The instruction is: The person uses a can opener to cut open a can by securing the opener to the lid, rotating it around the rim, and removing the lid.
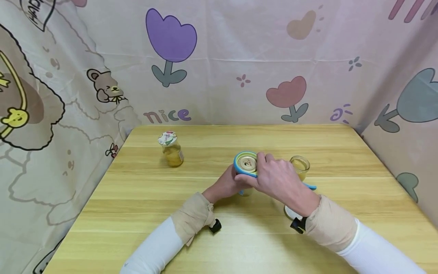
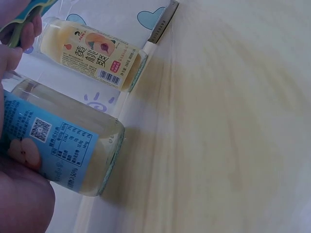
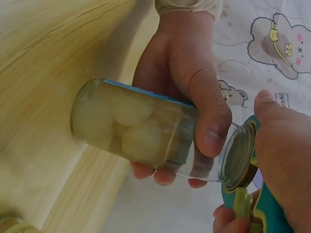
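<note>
My left hand [image 1: 227, 184] grips a glass jar [image 3: 141, 126] round its body. The jar has a blue label with a picture of fruit, and pale round pieces sit in liquid inside. In the head view the jar is mostly hidden behind the hands. Over its gold-coloured lid [image 1: 247, 163] fits the ring of a blue and green jar opener [image 3: 272, 208]. My right hand [image 1: 278, 180] holds the opener, its fingers curled round it at the lid. The opener's blue handle end [image 1: 310, 187] sticks out past the right wrist.
Behind the right hand stands a lidless glass jar [image 1: 300, 163], with a yellow peach label in the left wrist view. A white lid [image 1: 291, 213] lies partly under the right wrist. A jar with a patterned lid [image 1: 172, 152] stands at the wooden table's [image 1: 143, 213] back left.
</note>
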`<action>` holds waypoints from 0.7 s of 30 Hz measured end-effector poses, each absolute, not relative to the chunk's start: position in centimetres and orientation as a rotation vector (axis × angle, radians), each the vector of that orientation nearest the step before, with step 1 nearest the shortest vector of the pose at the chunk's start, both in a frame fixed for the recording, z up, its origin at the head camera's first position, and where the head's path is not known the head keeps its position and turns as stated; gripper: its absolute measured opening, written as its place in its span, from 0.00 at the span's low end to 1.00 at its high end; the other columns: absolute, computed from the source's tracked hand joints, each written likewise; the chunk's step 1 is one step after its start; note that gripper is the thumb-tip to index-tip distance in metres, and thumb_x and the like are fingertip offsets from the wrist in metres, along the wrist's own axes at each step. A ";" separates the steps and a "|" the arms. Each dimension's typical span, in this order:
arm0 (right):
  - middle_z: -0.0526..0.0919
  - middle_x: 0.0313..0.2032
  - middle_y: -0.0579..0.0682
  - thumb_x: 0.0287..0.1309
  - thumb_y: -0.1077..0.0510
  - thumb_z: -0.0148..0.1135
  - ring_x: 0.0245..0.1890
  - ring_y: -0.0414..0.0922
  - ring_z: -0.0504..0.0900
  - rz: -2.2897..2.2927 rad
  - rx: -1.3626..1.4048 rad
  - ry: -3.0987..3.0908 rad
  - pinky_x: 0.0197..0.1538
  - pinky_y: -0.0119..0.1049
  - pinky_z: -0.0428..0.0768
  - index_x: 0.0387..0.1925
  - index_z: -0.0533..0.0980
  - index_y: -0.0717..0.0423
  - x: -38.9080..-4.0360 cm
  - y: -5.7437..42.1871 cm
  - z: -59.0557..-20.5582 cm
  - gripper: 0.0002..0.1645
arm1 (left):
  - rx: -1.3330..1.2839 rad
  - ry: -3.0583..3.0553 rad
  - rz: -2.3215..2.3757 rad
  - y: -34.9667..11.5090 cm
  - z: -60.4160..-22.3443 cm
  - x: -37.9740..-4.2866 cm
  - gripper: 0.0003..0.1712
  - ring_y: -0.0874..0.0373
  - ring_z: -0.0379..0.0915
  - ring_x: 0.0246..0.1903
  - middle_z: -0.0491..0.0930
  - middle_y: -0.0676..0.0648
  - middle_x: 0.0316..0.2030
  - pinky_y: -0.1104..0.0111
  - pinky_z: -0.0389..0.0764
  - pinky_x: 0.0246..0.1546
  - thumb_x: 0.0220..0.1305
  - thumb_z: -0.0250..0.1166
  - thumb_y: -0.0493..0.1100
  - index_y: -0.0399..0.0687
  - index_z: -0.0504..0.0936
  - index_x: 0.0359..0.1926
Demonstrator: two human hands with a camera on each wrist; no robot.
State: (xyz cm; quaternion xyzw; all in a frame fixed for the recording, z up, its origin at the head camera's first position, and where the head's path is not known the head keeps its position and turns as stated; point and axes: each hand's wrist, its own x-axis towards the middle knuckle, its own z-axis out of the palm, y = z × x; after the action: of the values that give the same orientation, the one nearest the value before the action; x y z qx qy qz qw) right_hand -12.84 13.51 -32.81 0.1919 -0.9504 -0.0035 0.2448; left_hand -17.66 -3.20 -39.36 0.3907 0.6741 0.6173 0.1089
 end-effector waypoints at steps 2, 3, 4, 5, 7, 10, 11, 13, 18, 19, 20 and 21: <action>0.65 0.16 0.48 0.47 0.15 0.46 0.09 0.47 0.62 -0.004 0.536 -2.590 0.09 0.38 0.64 0.26 0.66 0.57 -13.0 13.5 -32.8 0.47 | 1.157 1.988 1.814 -3.2 -39.4 -17.7 0.31 0.56 0.71 0.55 0.72 0.38 0.56 0.64 0.73 0.57 0.60 0.64 0.31 0.35 0.64 0.63; 0.65 0.16 0.48 0.47 0.16 0.47 0.09 0.47 0.61 -0.004 0.546 -2.584 0.09 0.38 0.64 0.25 0.66 0.57 -13.0 13.6 -32.8 0.46 | 1.161 1.987 1.819 -3.2 -39.4 -17.7 0.31 0.55 0.71 0.55 0.72 0.37 0.56 0.63 0.73 0.57 0.60 0.64 0.31 0.35 0.64 0.63; 0.65 0.16 0.48 0.47 0.16 0.47 0.09 0.47 0.61 -0.007 0.560 -2.578 0.10 0.39 0.64 0.25 0.66 0.57 -13.1 13.6 -32.9 0.46 | 1.168 1.992 1.820 -3.2 -39.5 -17.8 0.31 0.54 0.71 0.55 0.72 0.37 0.55 0.63 0.73 0.57 0.61 0.64 0.32 0.34 0.64 0.63; 0.65 0.16 0.48 0.47 0.16 0.47 0.09 0.46 0.61 -0.009 0.571 -2.577 0.10 0.39 0.64 0.25 0.65 0.57 -13.2 13.6 -32.9 0.45 | 1.176 1.991 1.826 -3.1 -39.8 -18.0 0.30 0.54 0.71 0.54 0.72 0.38 0.55 0.63 0.73 0.57 0.61 0.64 0.32 0.35 0.64 0.63; 0.65 0.16 0.48 0.48 0.17 0.47 0.09 0.46 0.61 -0.009 0.591 -2.582 0.10 0.38 0.64 0.25 0.66 0.56 -13.4 13.7 -32.8 0.45 | 1.187 1.988 1.837 -3.0 -40.5 -18.4 0.30 0.54 0.71 0.54 0.73 0.40 0.55 0.63 0.73 0.56 0.61 0.64 0.32 0.38 0.64 0.63; 0.65 0.16 0.47 0.49 0.17 0.46 0.10 0.46 0.62 -0.008 0.611 -2.608 0.11 0.38 0.65 0.25 0.66 0.56 -13.5 13.8 -32.7 0.45 | 1.196 1.987 1.844 -2.8 -41.6 -18.9 0.30 0.55 0.71 0.54 0.73 0.42 0.55 0.63 0.73 0.56 0.60 0.64 0.32 0.41 0.64 0.63; 0.65 0.17 0.47 0.49 0.17 0.46 0.10 0.45 0.62 -0.004 0.611 -2.621 0.11 0.38 0.65 0.26 0.66 0.56 -13.5 13.9 -32.7 0.45 | 1.190 1.984 1.846 -2.7 -41.8 -19.0 0.31 0.56 0.71 0.54 0.73 0.43 0.55 0.63 0.73 0.57 0.60 0.64 0.31 0.43 0.64 0.63; 0.65 0.17 0.47 0.49 0.17 0.46 0.10 0.45 0.63 -0.002 0.616 -2.635 0.11 0.38 0.66 0.27 0.67 0.56 -13.4 14.0 -32.6 0.44 | 1.180 1.985 1.841 -2.7 -41.7 -18.9 0.31 0.56 0.71 0.54 0.72 0.42 0.55 0.63 0.73 0.57 0.60 0.64 0.30 0.42 0.64 0.63; 0.66 0.18 0.47 0.49 0.18 0.48 0.11 0.45 0.64 0.017 0.628 -2.653 0.12 0.37 0.67 0.28 0.67 0.57 -13.4 14.2 -32.5 0.44 | 1.171 1.982 1.815 -3.0 -39.8 -18.0 0.32 0.53 0.70 0.54 0.71 0.36 0.55 0.64 0.73 0.56 0.59 0.64 0.29 0.35 0.62 0.63; 0.66 0.18 0.47 0.49 0.18 0.49 0.11 0.45 0.64 0.019 0.628 -2.655 0.12 0.37 0.67 0.28 0.67 0.57 -13.4 14.2 -32.5 0.44 | 1.174 1.982 1.807 -3.1 -39.5 -17.9 0.32 0.53 0.70 0.54 0.71 0.35 0.55 0.64 0.73 0.56 0.59 0.64 0.29 0.33 0.62 0.63; 0.66 0.18 0.47 0.49 0.18 0.49 0.11 0.45 0.64 0.022 0.628 -2.659 0.12 0.37 0.66 0.28 0.67 0.57 -13.4 14.3 -32.5 0.44 | 1.174 1.984 1.796 -3.2 -39.2 -17.7 0.32 0.53 0.70 0.54 0.71 0.35 0.55 0.64 0.73 0.56 0.59 0.64 0.29 0.33 0.62 0.63; 0.66 0.17 0.47 0.49 0.18 0.49 0.11 0.45 0.64 0.022 0.628 -2.662 0.12 0.37 0.66 0.28 0.68 0.57 -13.4 14.3 -32.5 0.44 | 1.174 1.990 1.784 -3.2 -39.1 -17.7 0.33 0.53 0.70 0.54 0.71 0.35 0.55 0.64 0.73 0.56 0.59 0.64 0.29 0.33 0.61 0.63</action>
State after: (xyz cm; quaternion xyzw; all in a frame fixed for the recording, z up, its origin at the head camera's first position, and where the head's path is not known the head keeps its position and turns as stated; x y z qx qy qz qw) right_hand -13.41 14.27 -32.50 0.2248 -0.9532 0.0080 0.2021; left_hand -17.69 -3.20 -39.08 0.3998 0.6774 0.6074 0.1110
